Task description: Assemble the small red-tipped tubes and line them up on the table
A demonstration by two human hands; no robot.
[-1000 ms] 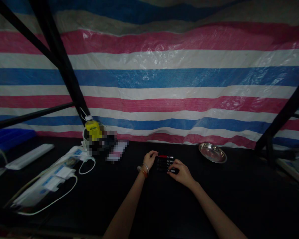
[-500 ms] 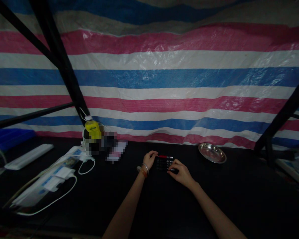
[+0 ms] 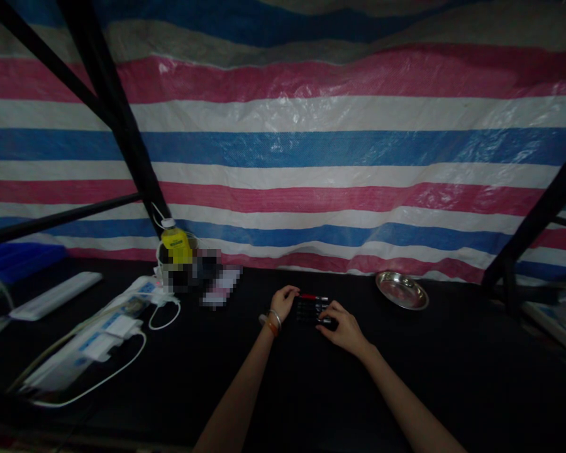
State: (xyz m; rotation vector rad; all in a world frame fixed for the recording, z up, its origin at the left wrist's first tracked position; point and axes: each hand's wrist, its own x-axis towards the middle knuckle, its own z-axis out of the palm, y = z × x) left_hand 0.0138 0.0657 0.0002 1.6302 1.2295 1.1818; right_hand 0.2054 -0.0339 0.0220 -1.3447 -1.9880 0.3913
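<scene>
Several pens lie side by side on the black table (image 3: pixel 339 390). The farthest is a red pen (image 3: pixel 310 297); nearer ones are black pens (image 3: pixel 306 308) that blend into the dark surface. At the left ends of the pens is my left hand (image 3: pixel 284 302), wearing bracelets, its fingertips closed together by the red pen's end. My right hand (image 3: pixel 342 326) is at their right ends, thumb and fingers closed around the end of the nearest black pen, which rests on the table.
On the right a round metal dish (image 3: pixel 402 290) sits near the striped sheet (image 3: pixel 311 148). To the left are a yellow bottle (image 3: pixel 177 244), a white power strip (image 3: pixel 94 340) with cables, a long white bar (image 3: pixel 56 296) and a blue tray (image 3: pixel 23 261). Black frame posts stand at both sides.
My right fingers have shifted very slightly at the nearest black pen. My left hand and the pens look almost the same.
</scene>
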